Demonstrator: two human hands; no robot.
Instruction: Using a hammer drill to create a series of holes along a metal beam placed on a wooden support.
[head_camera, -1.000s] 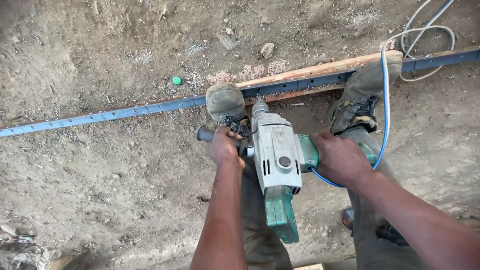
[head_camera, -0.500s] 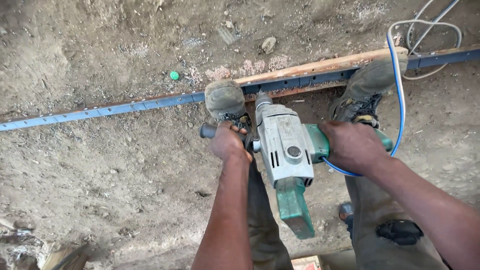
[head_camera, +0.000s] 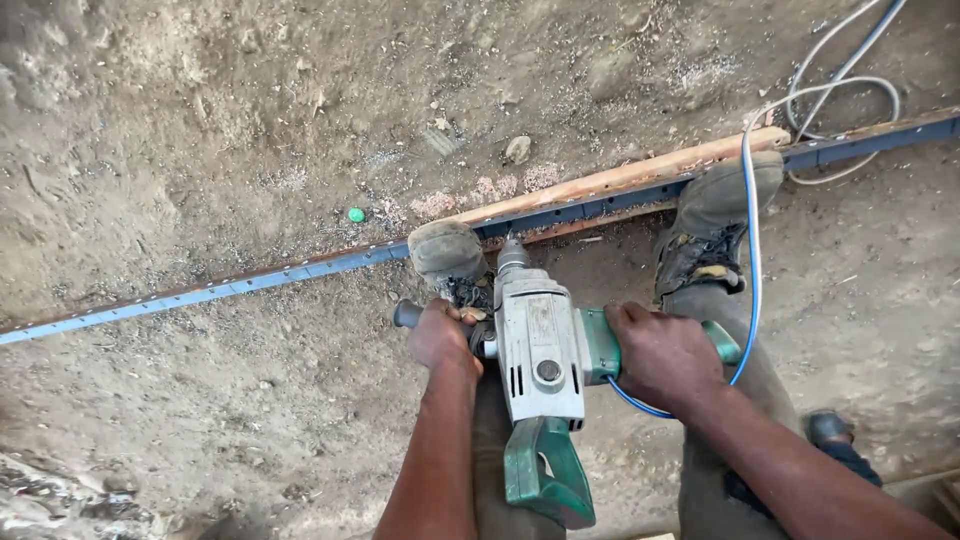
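A long blue metal strip (head_camera: 250, 282) lay across the dirt. The left hand (head_camera: 440, 335) clamped the side handle (head_camera: 407, 313) of the electric drill (head_camera: 540, 350), chuck down at the strip; the right hand (head_camera: 665, 355) wrapped the green grip (head_camera: 722, 342).

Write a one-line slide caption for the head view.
Both hands, left hand and right hand, grip a green-and-grey power drill aimed at a blue metal strip pinned under two boots.
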